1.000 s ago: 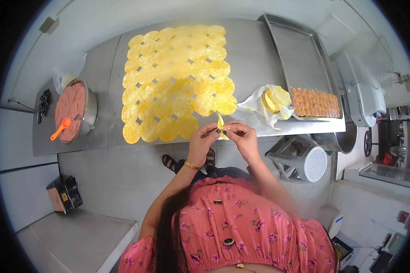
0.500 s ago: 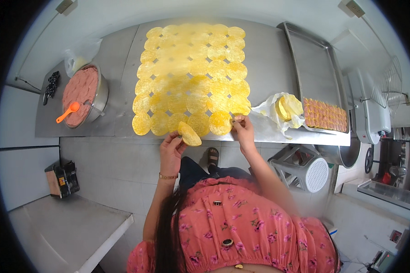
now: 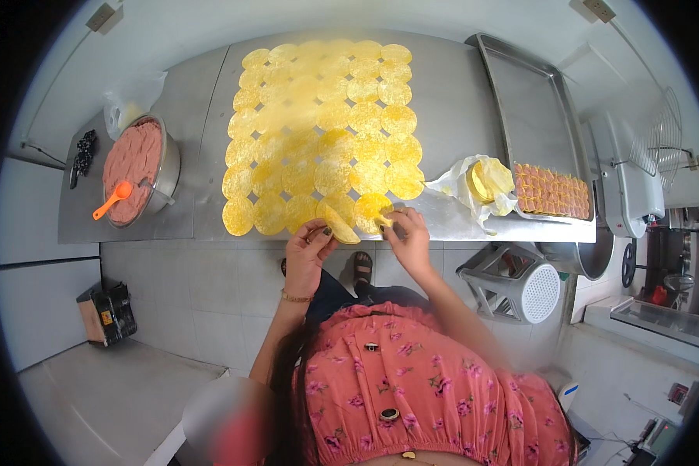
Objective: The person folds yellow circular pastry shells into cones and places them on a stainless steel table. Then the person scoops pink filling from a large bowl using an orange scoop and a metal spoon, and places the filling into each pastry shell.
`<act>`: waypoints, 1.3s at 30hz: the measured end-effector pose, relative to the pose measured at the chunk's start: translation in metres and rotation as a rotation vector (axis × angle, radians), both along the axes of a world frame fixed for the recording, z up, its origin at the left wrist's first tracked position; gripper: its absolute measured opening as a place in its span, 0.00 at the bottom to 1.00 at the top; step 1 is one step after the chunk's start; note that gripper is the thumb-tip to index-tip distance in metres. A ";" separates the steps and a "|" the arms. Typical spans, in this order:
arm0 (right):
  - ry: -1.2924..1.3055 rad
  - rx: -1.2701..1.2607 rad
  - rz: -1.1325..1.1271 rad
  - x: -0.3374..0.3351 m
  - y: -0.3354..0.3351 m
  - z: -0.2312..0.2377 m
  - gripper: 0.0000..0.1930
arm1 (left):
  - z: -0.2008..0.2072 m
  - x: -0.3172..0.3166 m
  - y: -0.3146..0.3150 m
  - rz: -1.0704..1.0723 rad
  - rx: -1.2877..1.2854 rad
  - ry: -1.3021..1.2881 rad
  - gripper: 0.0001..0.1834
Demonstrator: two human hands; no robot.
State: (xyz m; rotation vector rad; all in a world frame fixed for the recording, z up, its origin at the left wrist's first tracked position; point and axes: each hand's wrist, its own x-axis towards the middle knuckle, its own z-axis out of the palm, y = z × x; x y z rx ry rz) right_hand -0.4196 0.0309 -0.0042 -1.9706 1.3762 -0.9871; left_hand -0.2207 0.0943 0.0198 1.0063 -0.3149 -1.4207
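Thin round yellow tortillas (image 3: 335,144) lie edge to edge in rows on the steel table, some slightly overlapping. Over the near edge, my left hand (image 3: 309,252) grips a small tilted stack of tortillas (image 3: 338,221) between thumb and fingers. My right hand (image 3: 408,239) is closed at the near right corner of the layout, its fingertips pinching the edge of a tortilla (image 3: 373,208) in the nearest row. To the right, more tortillas (image 3: 485,180) sit in an opened white plastic wrapper (image 3: 460,179).
Left stands a steel pot (image 3: 172,167) of pink ground meat (image 3: 136,167) with an orange spoon (image 3: 115,198). At right, a metal tray (image 3: 532,101) holds rows of filled, folded tortillas (image 3: 551,192). A grey stool (image 3: 520,283) stands below the table.
My left hand has brought the tortilla stack rightward, closer to my right hand. My right hand has shifted slightly left and nearer to me. The view has shifted slightly.
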 end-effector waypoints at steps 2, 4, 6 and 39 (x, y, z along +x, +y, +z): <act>-0.246 0.232 -0.012 0.002 0.000 0.015 0.11 | 0.002 -0.004 -0.005 -0.032 -0.003 -0.013 0.11; -0.300 0.138 0.102 0.004 0.000 0.030 0.10 | 0.004 -0.010 -0.009 -0.071 0.014 -0.020 0.11; -0.312 0.115 0.157 0.010 0.001 0.042 0.11 | 0.006 -0.018 -0.012 -0.085 0.016 -0.033 0.10; -0.234 0.332 -0.364 -0.054 -0.021 -0.044 0.08 | 0.013 -0.005 -0.016 -0.064 -0.029 -0.031 0.10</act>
